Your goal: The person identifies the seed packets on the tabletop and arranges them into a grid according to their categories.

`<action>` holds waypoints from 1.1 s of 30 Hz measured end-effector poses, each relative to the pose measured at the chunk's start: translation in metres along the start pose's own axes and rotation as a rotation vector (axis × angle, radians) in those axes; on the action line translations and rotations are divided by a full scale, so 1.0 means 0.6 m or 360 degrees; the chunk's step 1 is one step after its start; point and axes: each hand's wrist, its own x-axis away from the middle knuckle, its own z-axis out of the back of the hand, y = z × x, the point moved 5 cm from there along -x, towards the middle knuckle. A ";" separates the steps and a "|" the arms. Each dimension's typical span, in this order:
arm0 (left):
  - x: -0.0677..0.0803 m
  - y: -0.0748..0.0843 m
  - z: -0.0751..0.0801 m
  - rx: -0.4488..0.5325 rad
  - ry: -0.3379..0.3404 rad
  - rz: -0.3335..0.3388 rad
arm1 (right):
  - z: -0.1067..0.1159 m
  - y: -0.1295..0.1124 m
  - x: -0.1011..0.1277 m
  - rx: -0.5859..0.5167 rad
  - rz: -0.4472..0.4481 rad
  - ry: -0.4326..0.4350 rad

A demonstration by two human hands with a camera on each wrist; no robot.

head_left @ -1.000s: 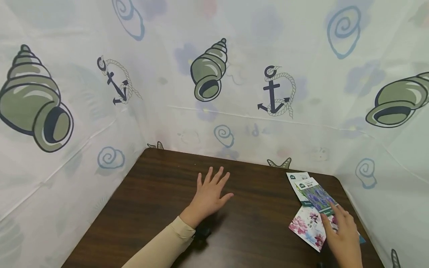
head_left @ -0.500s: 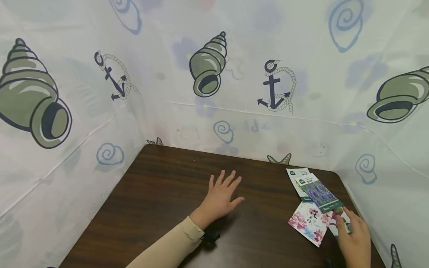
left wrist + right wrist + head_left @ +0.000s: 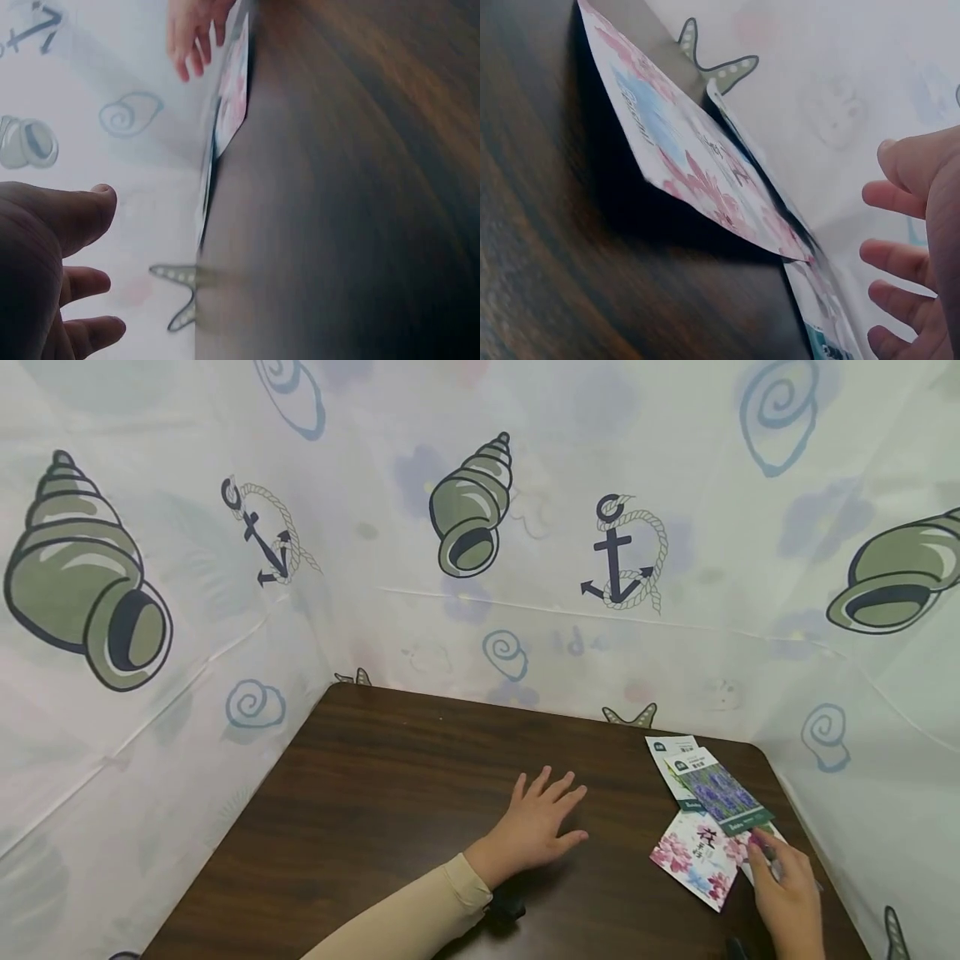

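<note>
My left hand (image 3: 536, 827) hovers over the middle of the table, fingers spread, holding nothing. At the table's right side lies a loose pile of flat seed packets. On top is a packet with purple flowers (image 3: 720, 792), which partly covers a white-topped packet (image 3: 670, 752). A packet with pink blossoms (image 3: 693, 860) lies nearer, its corner raised off the table in the right wrist view. Another packet (image 3: 821, 315) shows beneath it. My right hand (image 3: 789, 885) is beside the pile's lower right end, fingers loosely bent and apart; the right wrist view shows nothing in its grip.
The dark wooden table (image 3: 390, 777) is enclosed by white fabric walls (image 3: 360, 527) printed with shells and anchors. The back wall meets the table's far edge. A black strap piece (image 3: 504, 914) sits under my left wrist.
My left hand has moved right and slightly nearer. My right hand has drawn back off the purple-flower packet to the pile's lower right. The packets look nearly unmoved.
</note>
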 end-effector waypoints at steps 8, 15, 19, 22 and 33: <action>-0.027 0.050 -0.026 0.0009 -0.0130 -0.0156 | -0.004 0.006 -0.003 -0.0029 -0.0072 -0.0017; -0.045 0.098 -0.033 0.0036 -0.0223 -0.0248 | -0.004 0.007 -0.011 -0.0027 -0.0079 -0.0034; -0.063 0.128 -0.041 0.0006 -0.0253 -0.0324 | -0.005 0.010 -0.009 -0.0003 -0.0126 -0.0062; -0.077 0.148 -0.050 -0.0011 -0.0288 -0.0374 | -0.006 0.011 -0.010 0.0009 -0.0134 -0.0077; -0.110 0.197 -0.097 0.0020 -0.0460 -0.0522 | -0.010 0.015 -0.007 -0.0023 -0.0015 -0.0061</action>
